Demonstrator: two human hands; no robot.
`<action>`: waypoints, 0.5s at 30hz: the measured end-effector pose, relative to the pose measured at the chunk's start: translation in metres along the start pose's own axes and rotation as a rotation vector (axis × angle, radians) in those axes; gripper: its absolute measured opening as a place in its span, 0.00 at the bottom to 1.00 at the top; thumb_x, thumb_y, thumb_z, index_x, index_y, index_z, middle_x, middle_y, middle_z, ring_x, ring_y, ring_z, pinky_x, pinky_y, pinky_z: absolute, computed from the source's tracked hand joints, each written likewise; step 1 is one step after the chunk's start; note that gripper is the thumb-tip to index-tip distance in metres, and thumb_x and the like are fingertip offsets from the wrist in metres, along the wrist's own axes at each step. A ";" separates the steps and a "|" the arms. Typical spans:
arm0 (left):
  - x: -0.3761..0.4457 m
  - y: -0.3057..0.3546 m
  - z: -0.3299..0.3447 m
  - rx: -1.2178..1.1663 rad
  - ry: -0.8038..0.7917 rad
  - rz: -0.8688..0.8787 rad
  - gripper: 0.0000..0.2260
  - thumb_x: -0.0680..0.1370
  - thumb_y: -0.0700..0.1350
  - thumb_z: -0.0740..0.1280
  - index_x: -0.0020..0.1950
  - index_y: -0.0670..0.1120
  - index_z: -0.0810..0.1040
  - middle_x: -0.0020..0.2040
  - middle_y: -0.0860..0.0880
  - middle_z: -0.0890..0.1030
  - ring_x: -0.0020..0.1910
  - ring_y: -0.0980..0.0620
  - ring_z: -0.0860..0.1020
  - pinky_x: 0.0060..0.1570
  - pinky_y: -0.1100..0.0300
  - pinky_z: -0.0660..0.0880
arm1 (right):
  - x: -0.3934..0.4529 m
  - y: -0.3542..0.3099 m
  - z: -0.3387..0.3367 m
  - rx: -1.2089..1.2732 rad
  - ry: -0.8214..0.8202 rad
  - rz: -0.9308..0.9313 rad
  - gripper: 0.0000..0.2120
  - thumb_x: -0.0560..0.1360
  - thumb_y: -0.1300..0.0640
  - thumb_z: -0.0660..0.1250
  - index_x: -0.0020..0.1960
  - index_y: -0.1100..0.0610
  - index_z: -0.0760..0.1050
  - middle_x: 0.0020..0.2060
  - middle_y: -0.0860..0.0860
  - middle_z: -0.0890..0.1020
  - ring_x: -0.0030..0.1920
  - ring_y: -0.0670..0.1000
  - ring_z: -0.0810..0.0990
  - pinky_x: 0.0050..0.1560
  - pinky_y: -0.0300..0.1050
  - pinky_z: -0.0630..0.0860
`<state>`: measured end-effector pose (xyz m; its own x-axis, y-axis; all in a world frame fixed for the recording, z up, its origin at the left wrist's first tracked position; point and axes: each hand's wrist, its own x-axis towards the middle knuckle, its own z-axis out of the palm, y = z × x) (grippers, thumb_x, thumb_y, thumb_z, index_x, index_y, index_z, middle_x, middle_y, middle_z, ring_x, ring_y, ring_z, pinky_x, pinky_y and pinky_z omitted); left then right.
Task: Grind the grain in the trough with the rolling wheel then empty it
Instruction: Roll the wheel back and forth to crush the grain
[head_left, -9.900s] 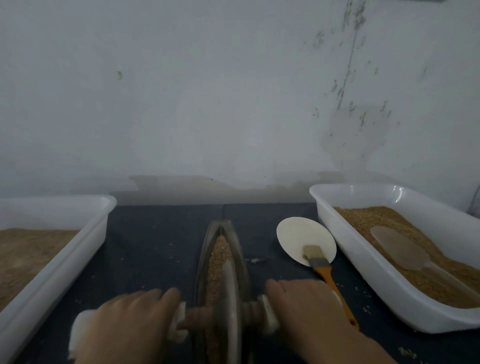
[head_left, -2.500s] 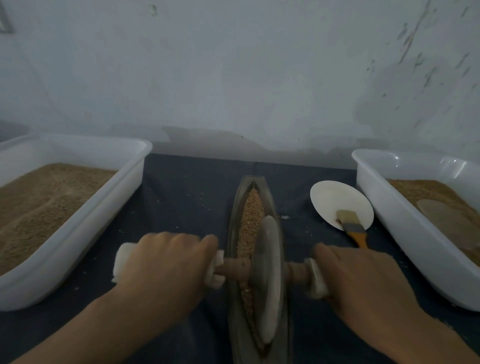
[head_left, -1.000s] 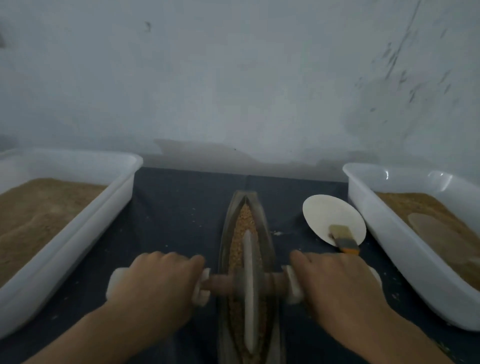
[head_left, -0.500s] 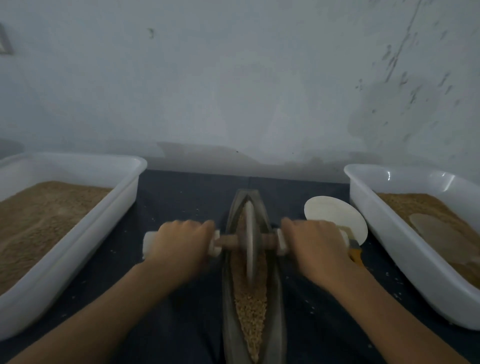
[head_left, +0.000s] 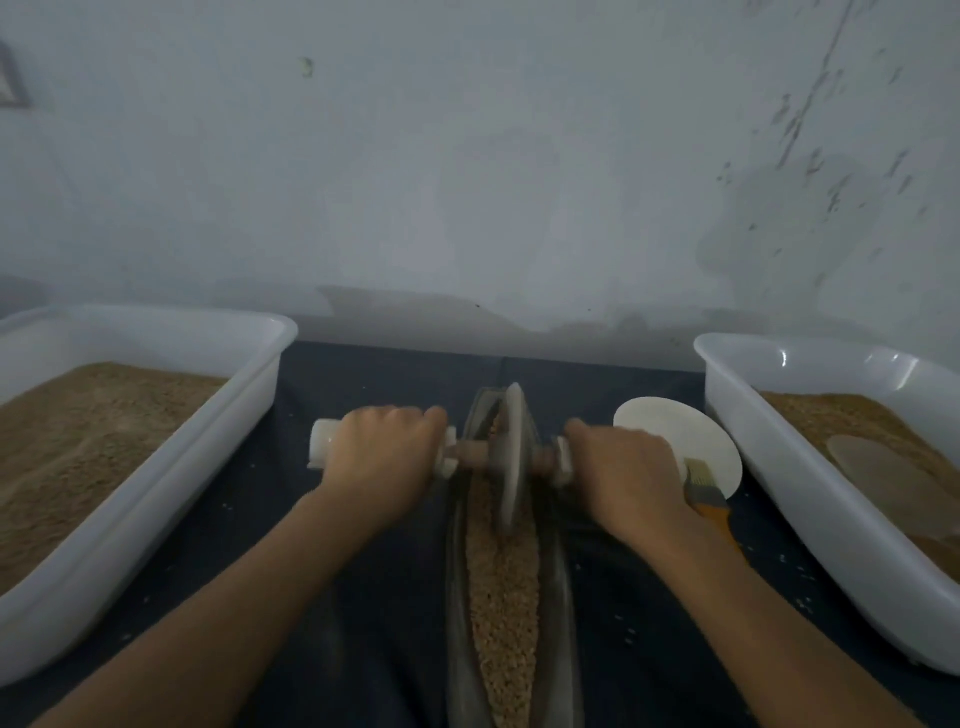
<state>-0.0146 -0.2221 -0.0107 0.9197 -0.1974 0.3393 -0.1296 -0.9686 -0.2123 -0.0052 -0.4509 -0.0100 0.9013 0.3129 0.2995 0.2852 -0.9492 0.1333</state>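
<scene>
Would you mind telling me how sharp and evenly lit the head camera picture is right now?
Head view: dim, flat light with a bluish cast; glare spots on the right tub; the left hand, right hand and wheel look soft, probably motion blur; wide-angle bending shows at the left tub.

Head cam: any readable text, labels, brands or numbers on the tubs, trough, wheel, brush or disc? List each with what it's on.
None readable.
Left tub: plain white wall, no print.
Right tub: plain white wall, only glare spots.
Trough, rolling wheel, white disc: no marks.
Brush: no lettering visible on the part showing; the right hand covers part of it.
Wall: stains and scuffs only.
</scene>
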 end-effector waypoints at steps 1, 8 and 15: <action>0.010 -0.001 0.002 0.004 0.013 -0.016 0.12 0.73 0.52 0.68 0.45 0.53 0.64 0.44 0.54 0.78 0.41 0.51 0.78 0.36 0.56 0.67 | 0.011 0.001 0.001 -0.017 0.018 0.008 0.13 0.73 0.50 0.68 0.45 0.49 0.63 0.37 0.47 0.77 0.36 0.51 0.75 0.35 0.46 0.69; -0.038 -0.002 -0.005 -0.166 -0.148 -0.003 0.11 0.73 0.56 0.67 0.45 0.58 0.64 0.42 0.57 0.75 0.39 0.56 0.74 0.39 0.59 0.69 | -0.027 -0.011 -0.022 -0.041 -0.044 -0.096 0.09 0.75 0.52 0.66 0.52 0.50 0.67 0.48 0.48 0.79 0.46 0.50 0.78 0.45 0.45 0.73; -0.101 0.002 -0.050 -0.228 -0.380 0.063 0.13 0.73 0.62 0.62 0.44 0.61 0.59 0.41 0.59 0.68 0.40 0.59 0.68 0.42 0.58 0.65 | -0.083 -0.023 -0.058 -0.033 -0.119 -0.166 0.27 0.46 0.48 0.81 0.35 0.47 0.67 0.27 0.48 0.76 0.24 0.47 0.72 0.28 0.40 0.58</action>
<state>-0.1267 -0.2118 0.0005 0.9728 -0.2286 -0.0373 -0.2287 -0.9735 -0.0003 -0.1053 -0.4528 0.0165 0.8755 0.4570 0.1570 0.4243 -0.8825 0.2027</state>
